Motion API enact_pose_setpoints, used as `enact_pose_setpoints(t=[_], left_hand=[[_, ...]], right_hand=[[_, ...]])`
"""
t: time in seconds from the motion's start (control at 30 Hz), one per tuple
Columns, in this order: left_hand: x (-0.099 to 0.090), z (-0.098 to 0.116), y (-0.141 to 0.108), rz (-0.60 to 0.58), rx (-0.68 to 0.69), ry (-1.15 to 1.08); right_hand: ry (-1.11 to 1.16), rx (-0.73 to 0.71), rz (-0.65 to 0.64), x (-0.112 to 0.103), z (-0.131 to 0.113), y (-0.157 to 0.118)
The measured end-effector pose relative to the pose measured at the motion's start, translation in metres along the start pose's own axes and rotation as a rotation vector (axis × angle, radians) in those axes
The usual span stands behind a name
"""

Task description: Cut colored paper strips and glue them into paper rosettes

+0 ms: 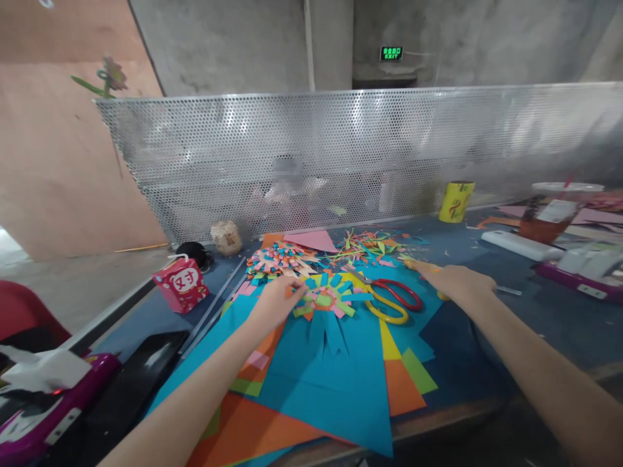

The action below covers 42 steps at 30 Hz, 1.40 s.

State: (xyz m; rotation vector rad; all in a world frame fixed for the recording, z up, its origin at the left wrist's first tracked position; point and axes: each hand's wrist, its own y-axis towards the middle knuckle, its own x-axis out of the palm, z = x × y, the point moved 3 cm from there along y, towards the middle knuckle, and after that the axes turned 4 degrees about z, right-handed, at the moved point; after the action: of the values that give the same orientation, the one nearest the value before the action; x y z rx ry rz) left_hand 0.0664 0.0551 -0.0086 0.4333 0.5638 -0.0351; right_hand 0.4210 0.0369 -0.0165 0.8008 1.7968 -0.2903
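My right hand (455,283) is closed around a yellow hot glue gun (413,264). Its nozzle points left, and a clear glue stick (509,290) juts out behind. With fingers pinched together, my left hand (282,297) is at the left edge of a layered paper flower (324,299) of blue, green, pink and orange strips. Two blue paper tails hang below the flower, which lies on blue paper sheets (326,395). Red-and-yellow-handled scissors (389,305) lie between the flower and my right hand. A multicoloured paper rosette (280,257) sits behind my left hand.
Paper scraps (365,246) are heaped at the back, before a perforated metal screen (341,155). A red drink carton (181,285), black phone-like slab (131,383) and power strip (58,402) are at left. A drink cup (549,214) and yellow roll (456,202) stand at right.
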Motion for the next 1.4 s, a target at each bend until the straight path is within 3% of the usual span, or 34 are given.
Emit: enact_pose_setpoints(t=[0.1, 0.23, 0.5, 0.7, 0.8, 0.9, 1.1, 1.23, 1.4], left_hand=[[-0.001, -0.002, 0.016, -0.075, 0.012, 0.051], [0.005, -0.005, 0.028, -0.148, 0.06, 0.139], [0.03, -0.017, 0.051, -0.192, 0.076, 0.323], [0.024, -0.02, 0.055, -0.23, 0.013, 0.276], [0.02, -0.022, 0.051, -0.244, -0.057, 0.236], [0.019, -0.021, 0.049, -0.199, -0.083, 0.227], [0.025, -0.018, 0.048, -0.243, -0.148, 0.204], [0.022, -0.016, 0.049, -0.331, -0.22, 0.134], [-0.003, 0.0, 0.04, -0.327, -0.36, -0.013]], right_hand=[[-0.131, 0.063, -0.12, 0.007, -0.003, -0.003], [-0.109, 0.018, -0.1, 0.006, -0.003, -0.005], [0.064, -0.079, 0.143, -0.029, -0.012, -0.024], [0.3, -0.26, 0.253, -0.048, -0.042, -0.045], [0.445, -0.332, 0.235, -0.049, -0.063, -0.05], [0.572, -0.401, 0.174, -0.043, -0.088, -0.052], [0.896, -0.362, -0.206, -0.003, -0.112, -0.053], [0.922, -0.342, -0.224, 0.016, -0.1, -0.048], [0.97, -0.366, -0.167, 0.017, -0.087, -0.037]])
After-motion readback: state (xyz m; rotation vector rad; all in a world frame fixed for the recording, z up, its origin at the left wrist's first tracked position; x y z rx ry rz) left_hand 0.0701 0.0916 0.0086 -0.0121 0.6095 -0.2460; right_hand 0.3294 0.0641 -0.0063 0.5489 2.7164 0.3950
